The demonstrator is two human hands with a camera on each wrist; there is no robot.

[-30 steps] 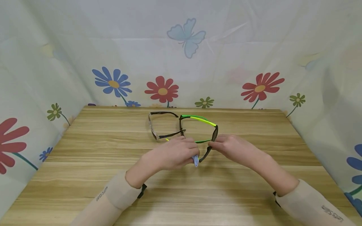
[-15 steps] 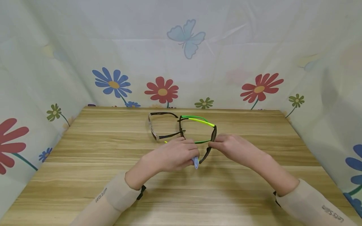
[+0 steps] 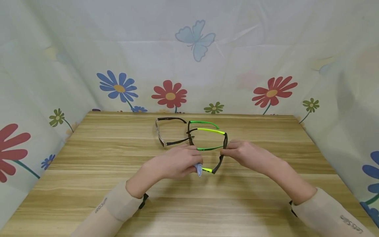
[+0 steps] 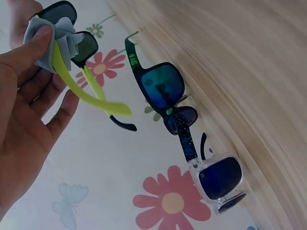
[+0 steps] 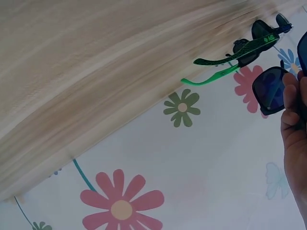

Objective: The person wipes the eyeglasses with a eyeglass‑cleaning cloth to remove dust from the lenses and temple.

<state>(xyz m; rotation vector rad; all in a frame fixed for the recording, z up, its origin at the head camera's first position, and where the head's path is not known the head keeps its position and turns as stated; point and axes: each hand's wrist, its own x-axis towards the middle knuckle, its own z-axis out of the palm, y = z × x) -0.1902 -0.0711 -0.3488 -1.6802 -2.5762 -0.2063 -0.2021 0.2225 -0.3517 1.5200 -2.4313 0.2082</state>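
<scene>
Both hands are on a pair of black-framed sunglasses [image 3: 211, 131] with neon-yellow arms. My left hand [image 3: 176, 162] pinches a light blue cloth [image 3: 199, 169] folded round the near yellow arm, a short way from the hinge. In the left wrist view the thumb presses the cloth [image 4: 46, 45] over the yellow arm [image 4: 81, 94]. My right hand [image 3: 248, 154] grips the front frame around its middle, fingertips at the bridge. Past that hand, one dark lens [image 5: 269, 91] shows in the right wrist view.
Sunglasses with green arms [image 3: 204, 122] lie just behind the held pair on the wooden table [image 3: 118, 158]. To their left rest sunglasses with a clear frame [image 3: 160, 136] and dark arms. A flower-print curtain [image 3: 225, 65] hangs behind.
My left hand has slid slightly left with the cloth, baring more of the near yellow arm by the hinge. The held sunglasses have tilted a little, their far arm dropping clear of the green one.
</scene>
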